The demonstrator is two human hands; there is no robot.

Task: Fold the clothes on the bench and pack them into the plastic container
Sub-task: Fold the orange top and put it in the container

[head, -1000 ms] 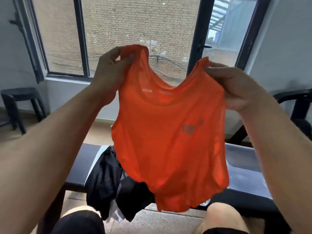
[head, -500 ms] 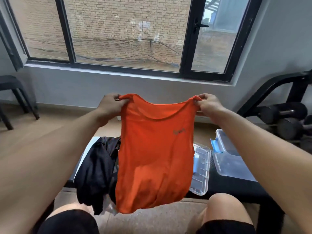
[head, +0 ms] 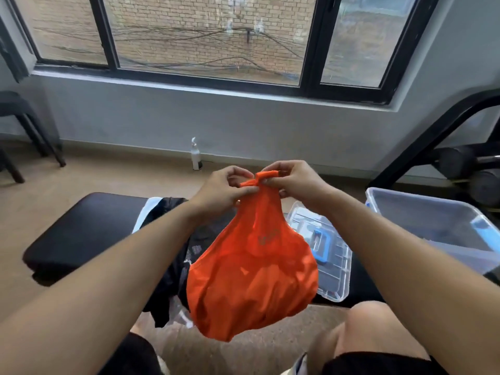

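An orange tank top point(head: 254, 277) hangs in front of me over the black bench point(head: 81, 234). Its two shoulder straps are brought together at the top. My left hand point(head: 221, 188) pinches the straps from the left and my right hand point(head: 292, 180) pinches them from the right, the two hands almost touching. The top's body bulges out below and hangs free. A heap of black clothes point(head: 173, 239) lies on the bench behind it, part draped over the front edge. The clear plastic container point(head: 433, 220) stands on the bench at the right, and its lid point(head: 332, 266) with a blue handle lies beside it.
A white bottle point(head: 195, 155) stands on the floor by the wall under the window. A black stool point(head: 24, 125) is at the far left. A black rack with dumbbells point(head: 465, 163) stands at the right. My knees are at the bottom edge.
My hands have come together from about shoulder width, bringing the two straps side by side, and have dropped lower. The top has gone from spread flat to doubled and bulging.
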